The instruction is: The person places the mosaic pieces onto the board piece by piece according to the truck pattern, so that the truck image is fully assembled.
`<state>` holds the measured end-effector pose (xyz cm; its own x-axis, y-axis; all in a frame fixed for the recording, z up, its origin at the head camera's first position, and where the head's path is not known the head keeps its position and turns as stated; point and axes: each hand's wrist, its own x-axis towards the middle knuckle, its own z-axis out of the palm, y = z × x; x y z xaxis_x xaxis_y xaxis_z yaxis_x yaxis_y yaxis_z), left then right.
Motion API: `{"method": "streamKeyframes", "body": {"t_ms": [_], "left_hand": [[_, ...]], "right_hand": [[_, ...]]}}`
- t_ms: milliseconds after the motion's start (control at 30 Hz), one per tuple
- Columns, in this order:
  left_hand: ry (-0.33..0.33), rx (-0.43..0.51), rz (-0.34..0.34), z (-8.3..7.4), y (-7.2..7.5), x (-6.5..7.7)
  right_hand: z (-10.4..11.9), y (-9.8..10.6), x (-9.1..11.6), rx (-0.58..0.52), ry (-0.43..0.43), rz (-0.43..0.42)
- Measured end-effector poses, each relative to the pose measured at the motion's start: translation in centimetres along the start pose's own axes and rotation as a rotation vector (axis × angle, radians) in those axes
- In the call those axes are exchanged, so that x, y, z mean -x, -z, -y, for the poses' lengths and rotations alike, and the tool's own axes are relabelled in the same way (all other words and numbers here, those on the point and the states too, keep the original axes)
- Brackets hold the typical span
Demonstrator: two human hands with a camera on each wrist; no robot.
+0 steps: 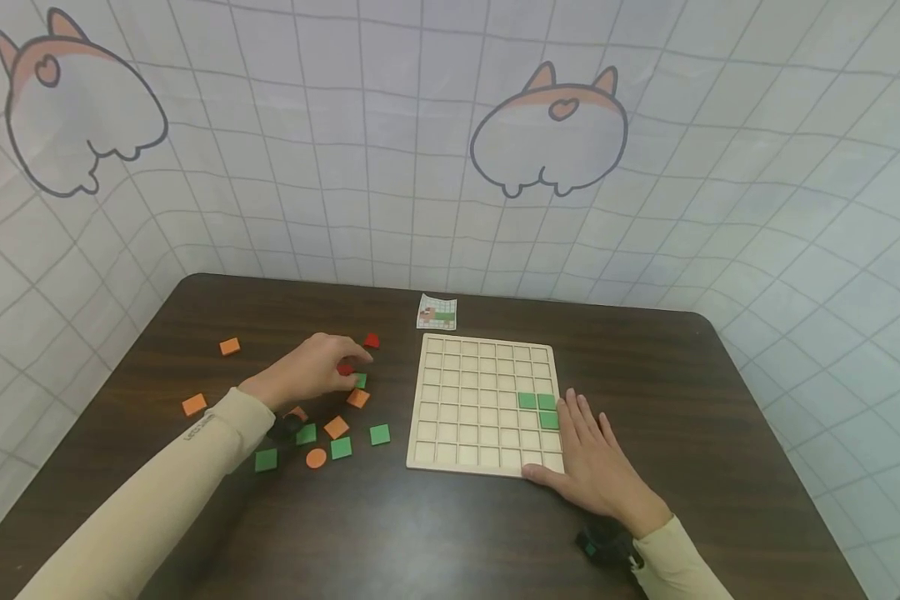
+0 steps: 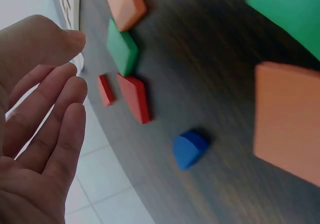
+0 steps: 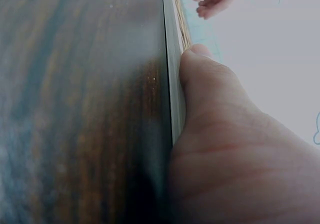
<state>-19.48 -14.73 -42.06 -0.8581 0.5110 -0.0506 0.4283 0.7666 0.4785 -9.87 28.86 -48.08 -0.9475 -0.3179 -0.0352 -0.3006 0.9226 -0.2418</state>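
My left hand (image 1: 311,367) hangs over the loose bits on the tabletop (image 1: 457,533). Its fingers bend softly and have nothing in them. Just by them, a red piece (image 2: 134,99), a green tile (image 2: 122,49) and an orange tile (image 2: 125,6) sit close in a row. If I pinch too fast, I could grab two or bump one away, because they're so near each other. A blue piece (image 2: 190,149) sits nearby too. My right hand (image 1: 596,468) has its fingers straight, against the right side of the wooden grid board (image 1: 450,396). Three green squares (image 1: 549,420) lie in it, by that side. If I push too hard there, the board might slide and bump the little picture card (image 1: 437,313) behind it.
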Motion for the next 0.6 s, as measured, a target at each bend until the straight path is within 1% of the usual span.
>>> {"method": "streamKeyframes", "body": {"t_ms": [133, 233, 433, 600], "left_hand": [[0.014, 0.004, 0.028, 0.5, -0.3, 0.2], [0.01, 0.007, 0.042, 0.7, -0.6, 0.3], [0.004, 0.006, 0.057, 1.2, -1.1, 0.1], [0.003, 0.006, 0.064, 1.4, -1.1, -0.2]], "right_hand": [[0.0, 0.0, 0.1, -0.002, 0.002, -0.005], [0.0, 0.0, 0.1, -0.008, 0.005, -0.007], [-0.1, -0.1, -0.1, -0.02, -0.004, 0.017], [-0.2, -0.2, -0.2, -0.011, -0.008, 0.019]]}}
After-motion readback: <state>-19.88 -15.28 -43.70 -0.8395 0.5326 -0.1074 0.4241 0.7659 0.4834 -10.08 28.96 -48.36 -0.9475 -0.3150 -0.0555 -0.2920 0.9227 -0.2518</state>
